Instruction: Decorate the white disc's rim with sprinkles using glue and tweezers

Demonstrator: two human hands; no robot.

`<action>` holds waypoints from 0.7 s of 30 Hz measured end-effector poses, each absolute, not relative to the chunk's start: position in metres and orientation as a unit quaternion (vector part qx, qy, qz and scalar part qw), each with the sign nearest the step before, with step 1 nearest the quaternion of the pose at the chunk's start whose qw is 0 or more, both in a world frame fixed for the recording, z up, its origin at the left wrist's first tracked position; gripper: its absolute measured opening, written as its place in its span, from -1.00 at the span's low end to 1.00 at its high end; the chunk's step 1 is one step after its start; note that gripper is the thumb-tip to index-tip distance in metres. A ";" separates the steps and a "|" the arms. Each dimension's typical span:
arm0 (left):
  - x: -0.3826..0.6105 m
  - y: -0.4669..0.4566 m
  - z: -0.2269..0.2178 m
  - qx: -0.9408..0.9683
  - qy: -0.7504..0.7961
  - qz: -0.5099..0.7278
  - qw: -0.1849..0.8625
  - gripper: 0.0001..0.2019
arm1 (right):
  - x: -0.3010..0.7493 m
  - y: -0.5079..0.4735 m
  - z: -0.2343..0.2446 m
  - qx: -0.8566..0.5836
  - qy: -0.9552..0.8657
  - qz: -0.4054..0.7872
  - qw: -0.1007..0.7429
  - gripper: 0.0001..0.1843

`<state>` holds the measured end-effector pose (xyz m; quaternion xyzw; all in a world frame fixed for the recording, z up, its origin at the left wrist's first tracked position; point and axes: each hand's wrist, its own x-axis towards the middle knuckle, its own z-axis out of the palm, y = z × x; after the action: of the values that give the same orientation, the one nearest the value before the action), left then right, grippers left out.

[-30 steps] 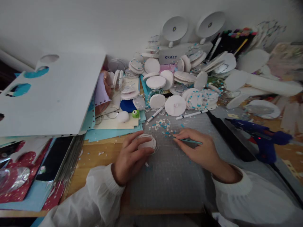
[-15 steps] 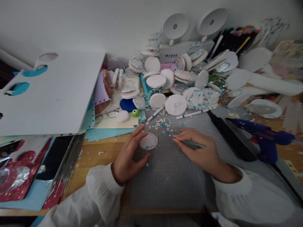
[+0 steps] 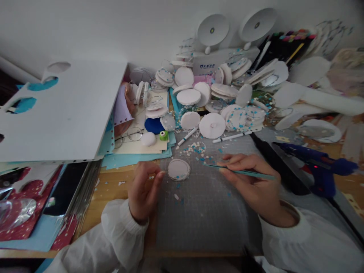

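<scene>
A small white disc (image 3: 178,169) with blue flecks lies on the grey cutting mat (image 3: 207,212). My left hand (image 3: 143,189) rests just left of the disc, fingers loosely curled, thumb tip near its edge, holding nothing. My right hand (image 3: 250,182) pinches thin teal tweezers (image 3: 241,172), whose tip points left toward the loose blue and white confetti (image 3: 196,149) beyond the disc.
A heap of white discs (image 3: 212,94) fills the back of the desk, with two pens (image 3: 230,137) in front. A blue glue gun (image 3: 315,165) lies right. A big white punched sheet (image 3: 59,110) covers the left, above paper stacks.
My left hand let go of the disc and drew back to the left. My right hand shifted slightly right with the tweezers, lifting the tip away from the confetti.
</scene>
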<state>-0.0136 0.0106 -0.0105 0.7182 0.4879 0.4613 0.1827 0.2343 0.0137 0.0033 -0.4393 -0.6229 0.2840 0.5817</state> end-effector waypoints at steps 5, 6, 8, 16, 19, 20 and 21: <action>-0.013 0.009 -0.008 0.732 0.478 0.446 0.190 -0.90 | 0.231 0.010 0.005 -0.412 -0.616 0.338 0.580 -0.74; -0.013 0.009 -0.007 0.737 0.477 0.437 0.193 -0.88 | 0.230 0.009 0.005 -0.406 -0.619 0.341 0.580 -0.74; -0.013 0.010 -0.007 0.752 0.477 0.414 0.189 -0.83 | 0.229 0.007 0.006 -0.395 -0.624 0.339 0.583 -0.73; -0.017 0.010 0.000 0.786 0.433 0.417 0.143 -0.80 | 0.222 0.000 0.011 -0.361 -0.644 0.337 0.584 -0.68; -0.017 0.005 0.002 0.778 0.392 0.454 0.188 -0.93 | 0.220 -0.002 0.012 -0.350 -0.662 0.333 0.574 -0.66; -0.015 0.003 0.003 0.781 0.379 0.448 0.214 -0.89 | 0.220 -0.003 0.013 -0.345 -0.668 0.333 0.569 -0.66; -0.014 0.001 0.003 0.786 0.369 0.435 0.239 -0.86 | 0.219 -0.003 0.013 -0.340 -0.673 0.336 0.564 -0.66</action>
<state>-0.0136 0.0007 0.0033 0.7855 0.3690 0.4353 0.2394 0.2191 -0.0034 0.0131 -0.3405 -0.6733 0.3355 0.5640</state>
